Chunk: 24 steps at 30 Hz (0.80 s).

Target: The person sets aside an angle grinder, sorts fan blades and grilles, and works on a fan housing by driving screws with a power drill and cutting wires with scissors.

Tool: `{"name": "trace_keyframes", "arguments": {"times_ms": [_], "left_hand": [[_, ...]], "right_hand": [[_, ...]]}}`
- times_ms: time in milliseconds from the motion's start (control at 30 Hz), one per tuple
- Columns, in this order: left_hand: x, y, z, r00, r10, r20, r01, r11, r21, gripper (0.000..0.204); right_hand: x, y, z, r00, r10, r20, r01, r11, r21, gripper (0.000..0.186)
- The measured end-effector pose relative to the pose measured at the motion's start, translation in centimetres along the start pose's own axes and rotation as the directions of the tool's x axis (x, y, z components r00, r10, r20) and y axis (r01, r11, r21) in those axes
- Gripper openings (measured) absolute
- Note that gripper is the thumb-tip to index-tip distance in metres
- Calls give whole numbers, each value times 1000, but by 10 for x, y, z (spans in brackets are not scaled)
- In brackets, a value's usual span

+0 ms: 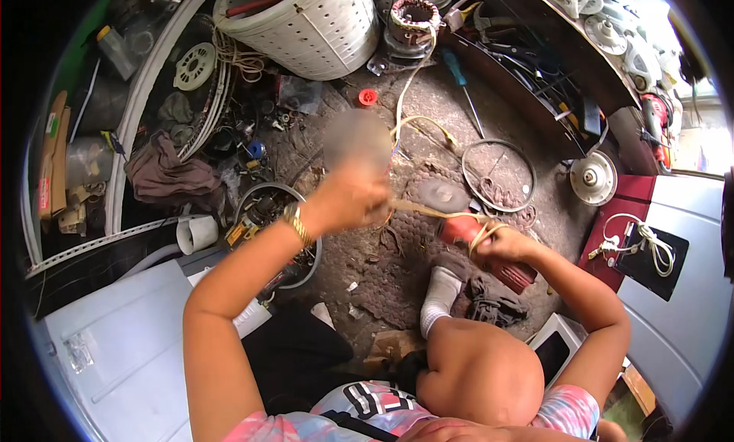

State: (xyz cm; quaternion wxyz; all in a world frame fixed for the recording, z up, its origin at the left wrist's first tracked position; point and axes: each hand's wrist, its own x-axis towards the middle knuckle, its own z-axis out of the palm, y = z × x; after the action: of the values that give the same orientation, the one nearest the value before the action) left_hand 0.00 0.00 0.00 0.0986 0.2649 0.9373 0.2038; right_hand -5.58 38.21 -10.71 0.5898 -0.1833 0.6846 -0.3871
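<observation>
My left hand (353, 199), with a gold band at the wrist, is closed in mid-air at the centre. A blurred grey round patch (358, 140) hides what is just beyond its fingers. From beside this hand a flat tan strip (419, 206) stretches right towards my right hand (501, 245). That hand is wrapped round a red tool with a ribbed end (514, 276), whose exact kind I cannot make out. A pale yellow cord (475, 235) loops about its fingers. Farther off, a cream cable (403, 98) runs down from a copper-wound motor stator (414, 17).
A white perforated tub (302, 29) stands at the back. A blue-handled screwdriver (462, 86) and metal ring (498, 174) lie beyond my right hand. Left is a round container of small parts (277, 235); right, a dark tool box (527, 67). White panels flank me.
</observation>
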Motion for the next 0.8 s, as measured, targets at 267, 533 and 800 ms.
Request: {"name": "trace_keyframes", "arguments": {"times_ms": [267,533,800], "left_hand": [[-54,114,175,941,20,337,291,459,-840,39],[86,-23,189,973,18,231,136,764,-631,38],[94,-46,0,908,-228,351,233,972,29,35]], "right_hand": [[0,-13,-33,892,-147,-426,418,624,660,53],[2,-43,-51,830,-536,153,139,464,875,91],[-2,-84,-8,945,-29,326,93,979,-182,50]]}}
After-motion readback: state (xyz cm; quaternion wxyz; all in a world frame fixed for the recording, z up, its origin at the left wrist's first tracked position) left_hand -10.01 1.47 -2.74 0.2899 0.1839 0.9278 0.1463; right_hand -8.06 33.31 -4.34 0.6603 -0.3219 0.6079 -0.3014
